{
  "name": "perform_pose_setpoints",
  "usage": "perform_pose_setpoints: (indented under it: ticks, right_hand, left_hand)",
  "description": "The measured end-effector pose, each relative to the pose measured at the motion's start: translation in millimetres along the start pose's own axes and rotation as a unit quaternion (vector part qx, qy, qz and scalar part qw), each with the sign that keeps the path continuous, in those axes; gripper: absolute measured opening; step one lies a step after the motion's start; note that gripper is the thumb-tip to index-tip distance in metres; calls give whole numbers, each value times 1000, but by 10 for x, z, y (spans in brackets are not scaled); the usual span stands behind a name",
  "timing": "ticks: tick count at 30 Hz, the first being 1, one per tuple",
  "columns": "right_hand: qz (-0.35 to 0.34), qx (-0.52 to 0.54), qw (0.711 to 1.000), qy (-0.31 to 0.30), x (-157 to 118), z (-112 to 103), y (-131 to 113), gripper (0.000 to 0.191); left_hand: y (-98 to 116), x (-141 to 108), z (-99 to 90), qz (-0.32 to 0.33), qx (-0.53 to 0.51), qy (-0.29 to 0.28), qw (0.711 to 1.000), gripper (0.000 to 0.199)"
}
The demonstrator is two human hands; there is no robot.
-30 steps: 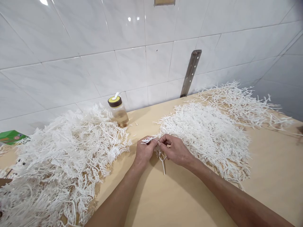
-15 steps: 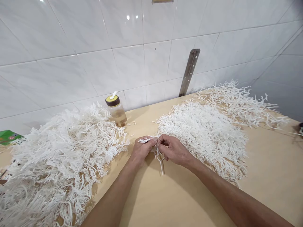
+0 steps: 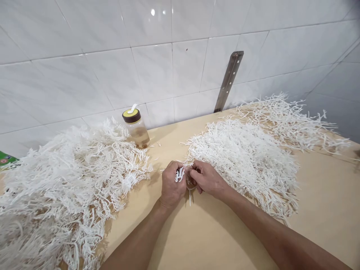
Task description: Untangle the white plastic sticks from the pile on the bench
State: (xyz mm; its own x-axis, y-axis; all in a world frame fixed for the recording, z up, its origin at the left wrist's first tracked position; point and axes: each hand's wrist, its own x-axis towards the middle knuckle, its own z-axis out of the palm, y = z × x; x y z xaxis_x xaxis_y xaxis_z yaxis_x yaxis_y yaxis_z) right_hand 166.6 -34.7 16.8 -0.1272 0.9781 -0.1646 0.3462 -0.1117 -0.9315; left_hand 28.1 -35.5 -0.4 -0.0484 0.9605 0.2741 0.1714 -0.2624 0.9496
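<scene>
Between my two hands is a white branched plastic piece (image 3: 180, 174), its thin stem hanging down toward the table. My left hand (image 3: 173, 184) is closed around it, with short white twigs poking out by the thumb. Thumb and fingertips of my right hand (image 3: 207, 178) pinch the same piece at its right side; the exact spot they grip is covered by the fingers. Just right of that hand lies a thick heap of white branched pieces (image 3: 242, 157). To the left, a larger tangled heap of white branches (image 3: 75, 180) spreads over the table.
A clear bottle (image 3: 137, 129) with a dark and yellow lid stands against the left heap. Looser white branches (image 3: 292, 120) lie at the back right. A metal bracket (image 3: 229, 82) rises against the tiled wall (image 3: 154, 75). Something green (image 3: 7, 159) shows at the left edge.
My left hand has turned and curled more tightly, so its back faces me and the twigs now point downward. My right hand keeps its pinch nearly in place. The view has shifted slightly.
</scene>
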Motion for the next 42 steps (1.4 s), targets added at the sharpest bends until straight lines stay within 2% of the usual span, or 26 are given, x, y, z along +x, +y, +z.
perform_pose_setpoints:
  ticks: [3,8,15,20,24,33,42]
  right_hand:
    - [1,10,1000,1,16,6,-1,6]
    - [2,41,999,-3,39,26,36,5]
    - [25,123,992,-7,62,30,60,10]
    - [-31,173,983,-54,71,-12,89,15]
    - [-36,192,978,-69,56,-49,94,28]
    - [-33,148,986,-64,41,-65,74,36]
    - [-35,43,998,-22,4,-43,9,24]
  left_hand:
    - [21,4,18,-32,-26,9,999,25]
    - [18,65,17,-103,-101,-38,989,34]
    - [-48,108,-37,-125,-148,-84,978,37]
    - [56,130,-70,-176,-209,-75,959,39]
    - [80,142,-74,-169,-210,-67,961,37]
    - [50,130,-61,-163,-172,-44,970,37]
    - [56,121,-60,-161,-179,-65,969,36]
